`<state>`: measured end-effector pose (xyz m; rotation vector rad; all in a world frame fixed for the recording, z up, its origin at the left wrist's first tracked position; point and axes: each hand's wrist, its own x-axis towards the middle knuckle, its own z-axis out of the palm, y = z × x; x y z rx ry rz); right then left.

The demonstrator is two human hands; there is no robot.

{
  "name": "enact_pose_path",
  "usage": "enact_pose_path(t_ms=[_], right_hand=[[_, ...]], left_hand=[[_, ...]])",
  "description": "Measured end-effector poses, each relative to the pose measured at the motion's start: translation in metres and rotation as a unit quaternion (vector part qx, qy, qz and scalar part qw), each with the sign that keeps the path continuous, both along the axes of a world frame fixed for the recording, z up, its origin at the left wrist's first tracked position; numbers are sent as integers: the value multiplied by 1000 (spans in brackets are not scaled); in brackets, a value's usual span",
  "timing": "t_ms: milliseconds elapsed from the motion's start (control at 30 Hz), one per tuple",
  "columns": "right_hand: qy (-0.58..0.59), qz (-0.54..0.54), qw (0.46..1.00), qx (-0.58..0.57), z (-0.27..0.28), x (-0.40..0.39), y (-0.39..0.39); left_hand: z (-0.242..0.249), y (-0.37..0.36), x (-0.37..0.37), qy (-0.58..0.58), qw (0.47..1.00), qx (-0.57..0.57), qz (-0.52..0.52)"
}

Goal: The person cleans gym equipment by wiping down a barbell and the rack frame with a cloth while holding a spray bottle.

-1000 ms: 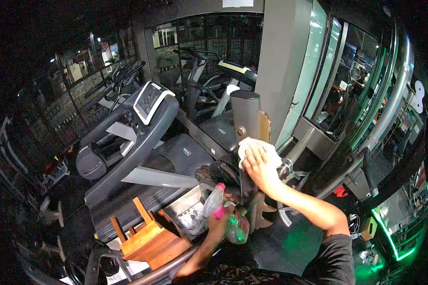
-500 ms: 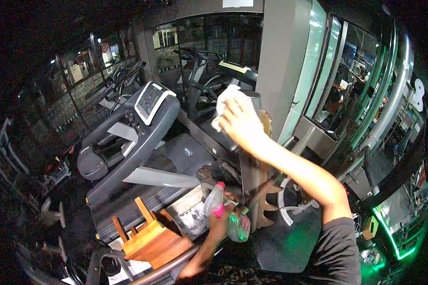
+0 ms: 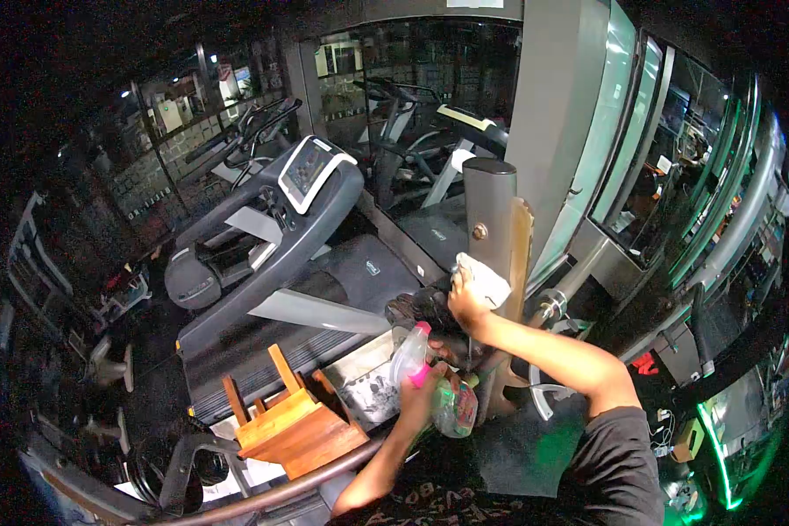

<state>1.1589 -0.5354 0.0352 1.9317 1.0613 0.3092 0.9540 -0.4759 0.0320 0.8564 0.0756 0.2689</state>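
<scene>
My right hand (image 3: 470,302) is closed around a crumpled white cloth (image 3: 486,282), which overlaps the lower part of a grey machine post (image 3: 491,206) with a rounded black top. My left hand (image 3: 422,396), lower and further left, grips a clear plastic bottle (image 3: 408,355) with pink parts at its top and neck. A second clear bottle (image 3: 456,412) with a coloured label sits right beside the left fingers; whether that hand holds it too, I cannot tell. Dark machine parts (image 3: 425,309) lie just behind both hands.
A treadmill (image 3: 324,237) with a tilted console stands ahead to the left. Close by on the left is a wooden stool (image 3: 302,430), with a curved rail (image 3: 298,491) in front of it. Glass panels (image 3: 579,131) and metal bars (image 3: 579,280) line the right side.
My right hand has moved down with the cloth, from the top of the grey post to its lower part. My left hand still grips the bottle. The view has shifted slightly.
</scene>
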Motion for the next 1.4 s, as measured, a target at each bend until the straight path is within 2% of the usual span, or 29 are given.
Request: enact_pose_path(t_ms=[67,167,233,267,300,367,400,433,500,600,667,700,767,900,967,1033,1100,1167,1233,1267,1300,1367,1400], right_hand=[[4,5,1000,16,-5,0,-11],[12,22,999,39,28,-23,-29],[101,-42,994,2,62,-44,-35],[45,-68,996,37,53,-43,-36],[44,-71,996,35,63,-49,-34],[-25,-154,982,106,106,-77,-32],[40,-90,956,275,135,-82,-40],[-44,44,936,347,130,-76,-39],[14,281,846,453,130,-55,-28],[28,323,842,431,75,3,-18],[-118,262,901,324,49,31,-26],[-119,261,901,326,50,29,-28],[-25,214,915,341,49,20,-33],[-11,207,934,291,61,3,-59],[-44,193,940,278,84,-20,-62],[-11,19,973,228,117,-47,-61],[-44,-48,966,249,167,-61,-50],[-16,128,909,396,204,-49,-44],[-61,294,858,416,220,-30,-26],[-40,330,864,379,217,-12,-18],[-86,347,865,352,203,8,-12],[-160,264,921,238,164,47,-8],[-171,272,911,257,157,46,-4]], left_hand=[[13,-2,-3,-29,999,-39,-6],[7,-3,3,-64,997,-33,7],[2,-1,3,-57,998,-36,1],[1,-1,3,-48,998,-41,-4],[1,-2,4,-48,998,-44,-6],[4,-4,3,-31,999,-12,16],[5,-4,4,-31,999,-14,12],[5,-4,4,-55,998,-41,-13],[2,-7,6,-76,994,-71,-45],[0,-10,8,-80,994,-71,-33],[-5,-7,8,-81,995,-50,-35],[-3,-4,8,-82,996,-30,-34],[5,-3,5,-72,997,-34,-24],[-12,-6,10,-76,995,-55,-19],[5,-7,4,-77,995,-53,-27],[9,-7,3,-76,995,-51,-33],[3,-8,4,-89,989,-88,-75],[7,-10,4,-68,992,-76,-74],[6,-11,6,-48,994,-62,-72],[0,-10,7,-53,994,-56,-71],[-3,-11,7,-58,994,-51,-72],[-2,-12,7,-40,997,-50,-53],[-1,-11,7,-18,998,-49,-29]])
